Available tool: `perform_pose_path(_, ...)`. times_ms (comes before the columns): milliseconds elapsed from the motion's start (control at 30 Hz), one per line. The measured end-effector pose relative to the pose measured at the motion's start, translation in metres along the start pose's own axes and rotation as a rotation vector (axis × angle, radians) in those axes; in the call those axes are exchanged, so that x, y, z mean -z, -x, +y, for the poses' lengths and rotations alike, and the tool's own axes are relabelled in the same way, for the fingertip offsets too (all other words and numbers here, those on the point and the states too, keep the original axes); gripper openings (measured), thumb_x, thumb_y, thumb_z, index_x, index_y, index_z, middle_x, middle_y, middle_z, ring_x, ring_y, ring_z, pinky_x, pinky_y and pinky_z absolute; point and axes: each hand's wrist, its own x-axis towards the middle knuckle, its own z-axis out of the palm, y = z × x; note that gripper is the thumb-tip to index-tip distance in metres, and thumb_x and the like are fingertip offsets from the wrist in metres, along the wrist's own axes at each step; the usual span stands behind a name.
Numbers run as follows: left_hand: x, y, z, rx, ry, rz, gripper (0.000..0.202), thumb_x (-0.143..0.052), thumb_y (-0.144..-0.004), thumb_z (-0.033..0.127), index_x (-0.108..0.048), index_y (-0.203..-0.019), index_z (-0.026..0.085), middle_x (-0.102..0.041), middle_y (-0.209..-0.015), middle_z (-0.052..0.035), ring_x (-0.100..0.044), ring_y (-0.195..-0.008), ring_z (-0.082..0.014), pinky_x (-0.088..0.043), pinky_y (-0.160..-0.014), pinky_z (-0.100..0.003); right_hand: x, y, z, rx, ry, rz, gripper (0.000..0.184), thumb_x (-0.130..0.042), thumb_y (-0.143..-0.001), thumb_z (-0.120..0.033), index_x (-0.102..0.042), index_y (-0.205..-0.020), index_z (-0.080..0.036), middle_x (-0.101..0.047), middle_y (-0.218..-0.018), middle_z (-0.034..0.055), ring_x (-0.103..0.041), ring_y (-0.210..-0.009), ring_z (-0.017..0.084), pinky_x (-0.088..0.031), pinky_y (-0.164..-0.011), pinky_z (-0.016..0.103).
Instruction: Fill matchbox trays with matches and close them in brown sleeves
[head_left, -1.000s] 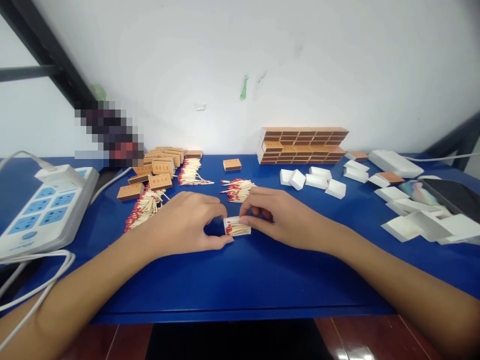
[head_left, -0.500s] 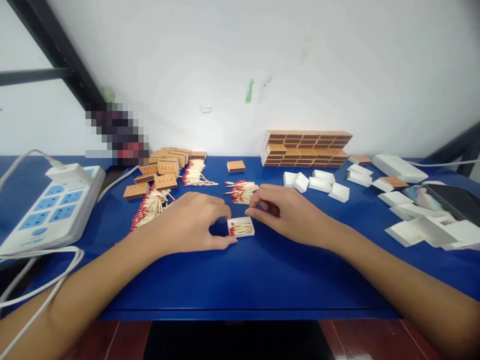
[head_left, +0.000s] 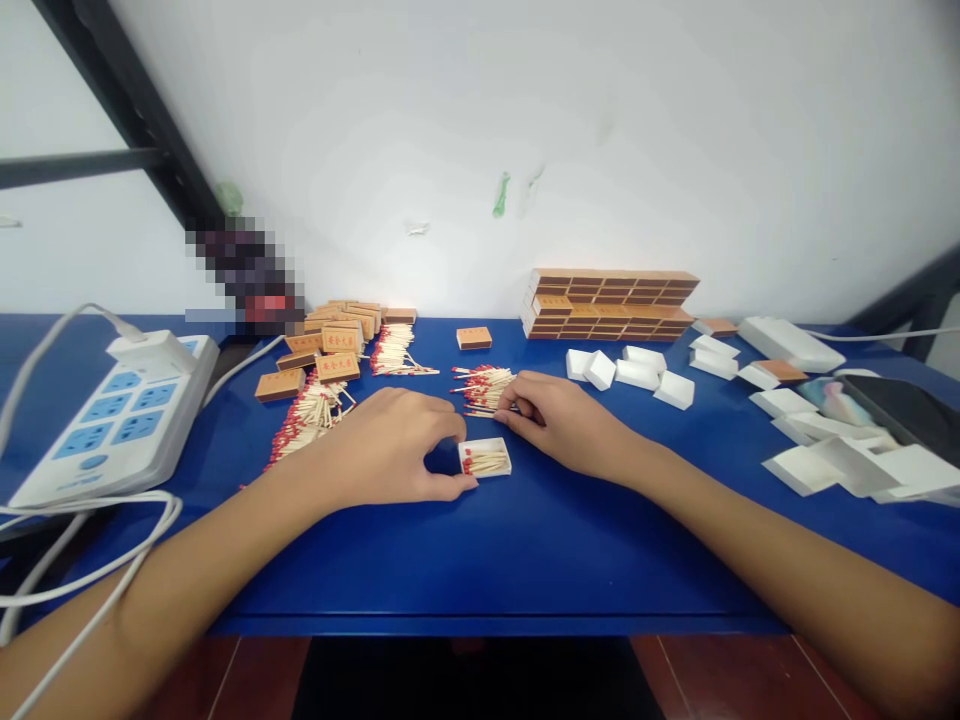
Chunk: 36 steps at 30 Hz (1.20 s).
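A small white matchbox tray (head_left: pixel 507 463) lies on the blue table with red-headed matches (head_left: pixel 486 461) inside. My left hand (head_left: pixel 397 445) grips its left end between thumb and fingers. Just behind the tray is a small pile of matches (head_left: pixel 480 385), heads pointing left. At the right, near edge of this pile, my right hand (head_left: pixel 559 420) is closed in a pinch, its fingertips at the plain end of a match. Its curled fingers partly hide what they hold.
More matches (head_left: pixel 304 425) and finished orange matchboxes (head_left: pixel 337 340) lie at the left. A matchbox stack (head_left: pixel 607 305) stands against the wall, with one matchbox (head_left: pixel 474 338) beside it. Empty white trays (head_left: pixel 675 390), a phone (head_left: pixel 900 405) and a power strip (head_left: pixel 180 400) flank the work area.
My right hand has moved from the tray's right end back to the match pile, its fingers pinching there. My left hand still grips the tray. The view has shifted slightly.
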Motion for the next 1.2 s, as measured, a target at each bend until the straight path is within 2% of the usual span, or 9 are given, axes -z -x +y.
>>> perform_pose_path(233, 0.0, 0.001, 0.001, -0.01, -0.023, 0.032, 0.028, -0.073, -0.09, 0.047, -0.076, -0.092, 0.019, -0.072, -0.082, 0.0, -0.061, -0.067, -0.0148, -0.037, -0.06, -0.029, 0.009, 0.006, 0.004, -0.045, 0.064, -0.054, 0.018, -0.053, -0.105, -0.032, -0.06, -0.093, -0.021, -0.061, -0.092, 0.0053, -0.055, -0.079, 0.019, -0.04, -0.069, 0.032)
perform_pose_path(367, 0.0, 0.001, -0.001, -0.002, -0.013, 0.003, 0.029, -0.074, -0.09, 0.048, -0.076, -0.092, 0.019, -0.071, -0.082, 0.0006, -0.061, -0.067, -0.0148, -0.037, -0.06, -0.03, 0.018, 0.01, 0.006, -0.133, 0.067, -0.149, 0.022, -0.051, -0.106, -0.037, -0.061, -0.094, -0.022, -0.063, -0.095, 0.0063, -0.057, -0.079, 0.02, -0.041, -0.069, 0.033)
perform_pose_path(467, -0.001, 0.001, -0.002, -0.004, -0.014, -0.002, 0.03, -0.073, -0.09, 0.048, -0.076, -0.092, 0.019, -0.071, -0.081, 0.0003, -0.062, -0.068, -0.0151, -0.036, -0.06, -0.03, 0.023, 0.011, 0.008, -0.137, 0.048, -0.195, 0.027, -0.049, -0.106, -0.041, -0.061, -0.092, -0.022, -0.065, -0.096, 0.0068, -0.058, -0.079, 0.021, -0.042, -0.069, 0.034)
perform_pose_path(567, -0.001, 0.001, -0.001, -0.014, -0.019, 0.005, 0.029, -0.073, -0.091, 0.048, -0.077, -0.092, 0.019, -0.07, -0.08, -0.0004, -0.063, -0.069, -0.0158, -0.036, -0.06, -0.03, 0.026, 0.013, 0.011, -0.112, 0.06, -0.183, 0.027, -0.047, -0.106, -0.041, -0.06, -0.091, -0.022, -0.065, -0.096, 0.0073, -0.058, -0.08, 0.021, -0.041, -0.069, 0.034)
perform_pose_path(733, -0.001, 0.001, 0.0, -0.014, -0.023, -0.001, 0.029, -0.073, -0.091, 0.048, -0.077, -0.091, 0.019, -0.07, -0.081, -0.0007, -0.062, -0.068, -0.0156, -0.036, -0.06, -0.029, 0.026, 0.013, 0.012, -0.079, 0.043, -0.073, 0.023, -0.048, -0.106, -0.039, -0.061, -0.096, -0.023, -0.065, -0.095, 0.0068, -0.057, -0.079, 0.021, -0.041, -0.069, 0.034)
perform_pose_path(933, -0.001, 0.001, 0.0, -0.004, -0.03, -0.007, 0.03, -0.073, -0.09, 0.049, -0.077, -0.09, 0.019, -0.069, -0.079, 0.0, -0.061, -0.067, -0.0154, -0.034, -0.059, -0.03, 0.024, 0.014, 0.003, -0.034, -0.005, -0.193, 0.024, -0.051, -0.106, -0.039, -0.06, -0.091, -0.023, -0.065, -0.092, 0.0047, -0.057, -0.08, 0.02, -0.04, -0.069, 0.033)
perform_pose_path(1100, 0.0, 0.001, 0.0, -0.006, -0.031, -0.002, 0.031, -0.073, -0.091, 0.049, -0.077, -0.092, 0.019, -0.07, -0.081, -0.001, -0.062, -0.069, -0.0161, -0.034, -0.06, -0.03, 0.02, 0.012, 0.0, -0.052, -0.007, -0.159, 0.018, -0.056, -0.104, -0.04, -0.062, -0.103, -0.023, -0.061, -0.085, 0.0024, -0.054, -0.074, 0.019, -0.039, -0.067, 0.032)
perform_pose_path(1200, 0.0, 0.001, 0.0, -0.005, -0.023, -0.005, 0.03, -0.073, -0.09, 0.049, -0.076, -0.09, 0.018, -0.07, -0.081, -0.0007, -0.06, -0.067, -0.0152, -0.033, -0.059, -0.03, 0.016, 0.01, 0.0, -0.018, -0.03, -0.159, 0.018, -0.052, -0.106, -0.035, -0.062, -0.097, -0.023, -0.062, -0.087, 0.003, -0.055, -0.076, 0.019, -0.039, -0.068, 0.032)
